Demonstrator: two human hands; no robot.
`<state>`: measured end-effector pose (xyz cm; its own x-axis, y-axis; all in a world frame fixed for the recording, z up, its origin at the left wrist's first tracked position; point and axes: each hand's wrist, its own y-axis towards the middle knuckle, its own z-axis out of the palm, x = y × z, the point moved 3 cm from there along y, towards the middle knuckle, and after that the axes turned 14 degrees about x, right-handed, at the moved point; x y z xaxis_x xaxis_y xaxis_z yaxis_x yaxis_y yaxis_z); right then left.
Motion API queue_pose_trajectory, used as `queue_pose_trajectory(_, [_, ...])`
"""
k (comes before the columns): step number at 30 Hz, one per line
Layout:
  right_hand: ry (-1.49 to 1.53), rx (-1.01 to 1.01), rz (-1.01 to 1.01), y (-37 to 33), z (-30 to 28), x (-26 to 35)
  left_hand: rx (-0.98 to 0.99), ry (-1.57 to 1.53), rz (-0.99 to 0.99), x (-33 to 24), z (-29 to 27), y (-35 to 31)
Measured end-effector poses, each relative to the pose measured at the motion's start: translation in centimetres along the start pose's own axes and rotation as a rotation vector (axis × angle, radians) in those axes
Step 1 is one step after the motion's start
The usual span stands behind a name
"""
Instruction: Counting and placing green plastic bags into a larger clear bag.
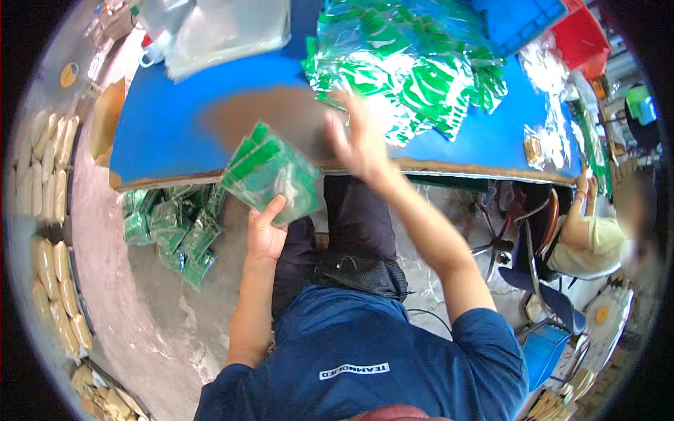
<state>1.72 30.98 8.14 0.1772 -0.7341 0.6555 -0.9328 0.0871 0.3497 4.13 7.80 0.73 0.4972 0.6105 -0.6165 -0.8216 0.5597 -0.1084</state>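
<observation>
Packets in green and clear plastic, gathered as a small stack [270, 172], are in the left hand [265, 231], just in front of the near edge of the blue table [161, 133]. The fingers of this hand are closed around the lower side of the stack, with the thumb on its front face, and the stack is tilted. The right hand [359, 140] is raised over the table edge, beside the stack but not touching it; its fingers are spread open and it holds nothing. It is blurred, so I cannot tell exactly how each finger is placed.

On the table behind the right hand lies a big heap of the same green packets [414, 70], shiny and mixed. A worn brown patch [267, 112] shows on the blue surface near the stack. More green packets are in a pile on the floor [175, 224], under the left part of the table. Clear plastic bags [225, 28] lie at the far left of the table. A blue crate [519, 21] and a red crate [583, 38] stand at the far right corner. Another person in a pale shirt [597, 242] sits at the right side.
</observation>
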Motion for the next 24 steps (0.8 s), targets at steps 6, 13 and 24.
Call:
queue_pose_trajectory(6, [-0.571, 0.220, 0.044, -1.5, 1.7, -3.6, 0.030, -0.122, -0.094, 0.9, -2.7, -0.9])
queue_pose_trajectory(13, [0.560, 0.151, 0.371, -6.8, 1.9, 2.5, 0.186, -0.322, -0.180, 1.8, -3.1, -1.2])
queue_pose_trajectory(24, [-0.510, 0.083, 0.201, -5.4, -5.2, -7.7, 0.061, -0.091, -0.124, 2.2, -1.3, -2.2])
